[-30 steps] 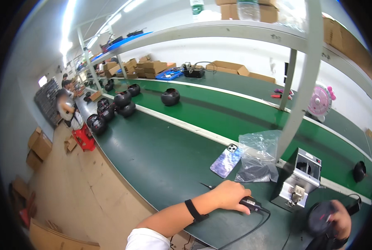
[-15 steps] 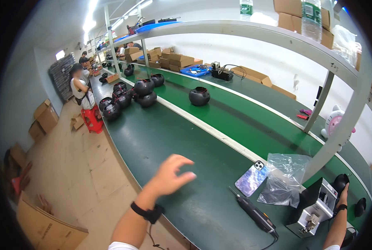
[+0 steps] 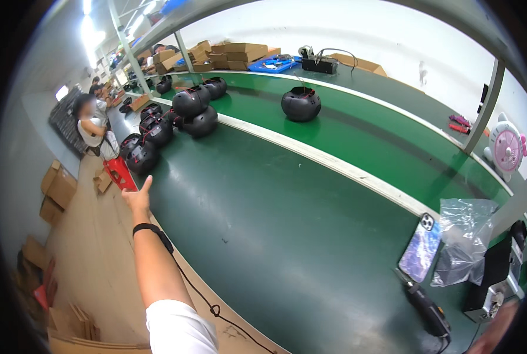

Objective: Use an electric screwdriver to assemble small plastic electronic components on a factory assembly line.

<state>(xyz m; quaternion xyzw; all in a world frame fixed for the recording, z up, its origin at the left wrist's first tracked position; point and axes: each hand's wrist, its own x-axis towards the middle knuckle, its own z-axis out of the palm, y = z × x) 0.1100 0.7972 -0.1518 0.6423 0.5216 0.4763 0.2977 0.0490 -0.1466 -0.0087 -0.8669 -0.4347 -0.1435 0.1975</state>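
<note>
My left hand (image 3: 138,197) reaches out at the table's left edge, empty, with thumb and fingers apart. Just beyond it is a group of round black shells (image 3: 142,158) with thin red wires, some stacked on others. They are close to the fingertips, but I cannot tell whether any is touched. My right hand (image 3: 500,329) is a blurred patch of skin at the lower right, beside a small silver-and-black machine (image 3: 492,289); its fingers cannot be made out. A dark rounded piece (image 3: 518,233) shows behind that machine.
A black electric screwdriver (image 3: 427,308), a phone in a marbled case (image 3: 419,248) and a clear plastic bag (image 3: 465,242) lie at the right. One black shell (image 3: 301,104) sits on the green belt (image 3: 358,133). A person (image 3: 92,130) is at the far left.
My left arm has stretched forward and left toward the black shells. My right hand has drawn back from the dark rounded piece by the machine. The view has turned left.
</note>
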